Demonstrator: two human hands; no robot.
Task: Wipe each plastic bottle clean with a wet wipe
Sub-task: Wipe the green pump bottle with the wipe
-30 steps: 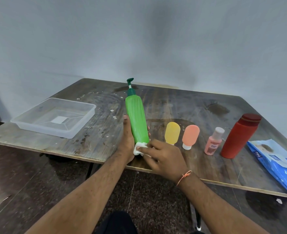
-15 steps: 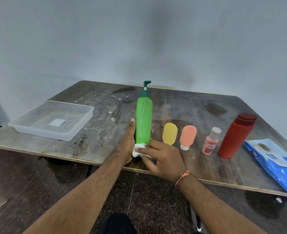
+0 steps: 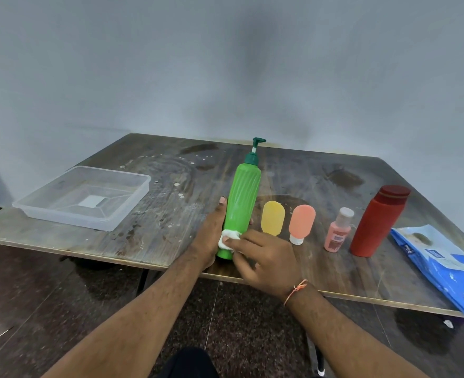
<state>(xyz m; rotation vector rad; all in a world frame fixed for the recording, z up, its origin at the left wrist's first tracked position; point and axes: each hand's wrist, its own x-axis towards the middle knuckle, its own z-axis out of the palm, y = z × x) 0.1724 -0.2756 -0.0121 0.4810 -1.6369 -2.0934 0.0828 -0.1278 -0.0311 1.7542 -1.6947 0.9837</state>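
Head view is showing us holding the green pump bottle (image 3: pixel 241 203) near the front edge of the tabletop (image 3: pixel 154 230), with our left hand (image 3: pixel 211 233) wrapped around its lower half from the left, fingers curling behind it and one fingertip peeking out on the right. Our right hand (image 3: pixel 263 263) is pinching a bunched white wet wipe (image 3: pixel 228 238) against the bottle's base, its fingers bent around the wad.

A second ago the bottle was leaning to the left; half a second ago it was nearly upright; now it is tilting right, pump head pointing that way. We are rocking and turning it in the left hand while the wipe is staying low on the body, so we judge that the bottom band is being cleaned all the way round and the upper body and pump are likely still waiting.

To the right, the yellow tube (image 3: pixel 272 218), peach tube (image 3: pixel 302 223), small pink bottle (image 3: pixel 338 233) and red bottle (image 3: pixel 377 221) are standing in a row untouched, so most of the task is remaining. The blue wipes pack (image 3: pixel 443 266) is lying at the far right, and a clear tray (image 3: pixel 83 197) is sitting at the left.
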